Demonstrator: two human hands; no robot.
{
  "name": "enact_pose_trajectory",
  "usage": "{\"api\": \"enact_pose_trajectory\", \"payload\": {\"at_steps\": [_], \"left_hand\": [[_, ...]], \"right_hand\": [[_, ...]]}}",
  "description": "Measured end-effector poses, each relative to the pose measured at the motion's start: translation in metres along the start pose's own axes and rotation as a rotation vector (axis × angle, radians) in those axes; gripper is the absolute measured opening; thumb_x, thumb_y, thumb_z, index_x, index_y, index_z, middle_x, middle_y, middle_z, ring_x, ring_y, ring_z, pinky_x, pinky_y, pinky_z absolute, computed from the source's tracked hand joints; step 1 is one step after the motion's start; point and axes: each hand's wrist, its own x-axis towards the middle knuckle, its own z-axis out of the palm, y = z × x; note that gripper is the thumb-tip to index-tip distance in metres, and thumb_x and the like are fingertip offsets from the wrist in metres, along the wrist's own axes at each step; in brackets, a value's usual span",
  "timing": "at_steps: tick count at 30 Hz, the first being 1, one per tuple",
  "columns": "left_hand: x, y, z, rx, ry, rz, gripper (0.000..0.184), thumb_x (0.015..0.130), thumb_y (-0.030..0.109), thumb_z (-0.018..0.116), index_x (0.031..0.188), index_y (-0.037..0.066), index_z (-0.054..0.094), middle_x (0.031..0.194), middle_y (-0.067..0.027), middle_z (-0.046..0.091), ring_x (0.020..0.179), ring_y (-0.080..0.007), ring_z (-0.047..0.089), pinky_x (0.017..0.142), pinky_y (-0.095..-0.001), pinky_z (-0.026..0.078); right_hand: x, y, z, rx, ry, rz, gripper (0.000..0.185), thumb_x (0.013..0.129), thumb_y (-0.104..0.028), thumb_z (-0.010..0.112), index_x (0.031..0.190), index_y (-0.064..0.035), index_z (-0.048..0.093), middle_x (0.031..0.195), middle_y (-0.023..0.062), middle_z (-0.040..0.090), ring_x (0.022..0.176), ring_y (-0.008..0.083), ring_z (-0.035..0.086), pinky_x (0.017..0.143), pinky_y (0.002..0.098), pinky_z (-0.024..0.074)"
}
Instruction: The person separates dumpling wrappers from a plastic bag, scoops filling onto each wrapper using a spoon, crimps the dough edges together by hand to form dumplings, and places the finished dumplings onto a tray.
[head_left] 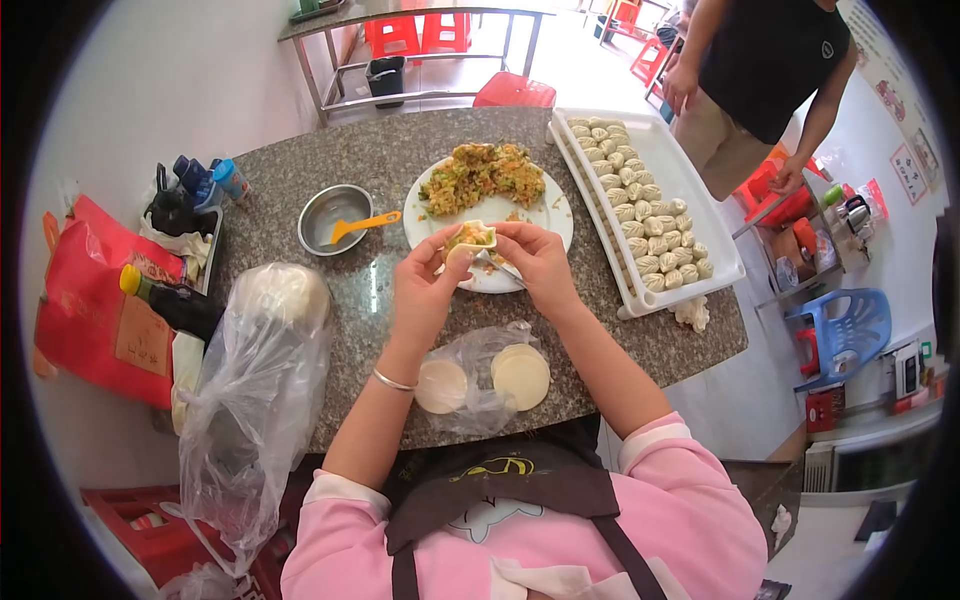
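Bright room (190, 90) walls enclose my stone table (275, 175), with a tray (675, 170) of dumplings (640, 205) by its right edge, a clear bag (235, 415) overhanging its near-left edge and a plate (557, 225) between, where my left hand (430, 278) and right hand (540, 265) closely pinch one filled wrapper (468, 238).

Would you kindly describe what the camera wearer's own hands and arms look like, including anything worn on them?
The left hand and right hand are both ungloved. A narrow, silver-coloured bangle circles the left wrist; none shows on the right. Loose pink sleeves end in white cuffs near the elbows.
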Motion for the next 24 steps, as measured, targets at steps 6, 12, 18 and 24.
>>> {"api": "enact_pose_trajectory", "payload": {"at_steps": [6,12,18,24], "left_hand": [[-0.003,-0.014,-0.008,0.12,0.04,0.167,0.028,0.087,0.003,0.063,0.114,-0.003,0.06,0.112,-0.011,0.062,0.098,-0.0138,0.06,0.08,-0.0249,0.052],[-0.004,-0.019,-0.013,0.04,0.045,0.249,0.021,0.086,-0.003,0.061,0.106,-0.004,0.064,0.117,-0.0162,0.06,0.101,-0.0159,0.06,0.084,-0.0254,0.05],[-0.003,-0.02,-0.011,-0.027,0.163,0.073,0.017,0.086,0.001,0.063,0.102,-0.006,0.065,0.109,-0.0141,0.064,0.094,-0.0153,0.063,0.083,-0.0251,0.051],[-0.005,-0.022,-0.012,-0.001,0.08,0.101,0.015,0.086,0.0,0.063,0.099,-0.006,0.065,0.108,-0.0151,0.065,0.092,-0.0147,0.064,0.081,-0.0248,0.052]], "right_hand": [[0.006,0.011,0.0,-0.065,-0.028,-0.04,0.02,0.088,-0.011,0.064,0.101,0.0046,0.065,0.09,0.0047,0.067,0.079,0.007,0.06,0.07,0.0218,0.0486],[0.014,0.008,0.003,-0.079,-0.055,0.08,0.019,0.086,-0.014,0.067,0.094,0.0036,0.066,0.083,0.003,0.066,0.074,0.0048,0.057,0.064,0.0202,0.0456],[0.004,0.006,0.012,-0.384,0.01,-0.165,0.016,0.085,-0.013,0.066,0.088,0.0025,0.066,0.083,0.0054,0.066,0.078,0.011,0.059,0.069,0.0251,0.0463],[0.005,0.01,0.002,-0.51,0.005,-0.171,0.015,0.084,-0.012,0.066,0.086,0.0026,0.065,0.082,0.0074,0.065,0.076,0.0143,0.06,0.07,0.0279,0.0464]]}}
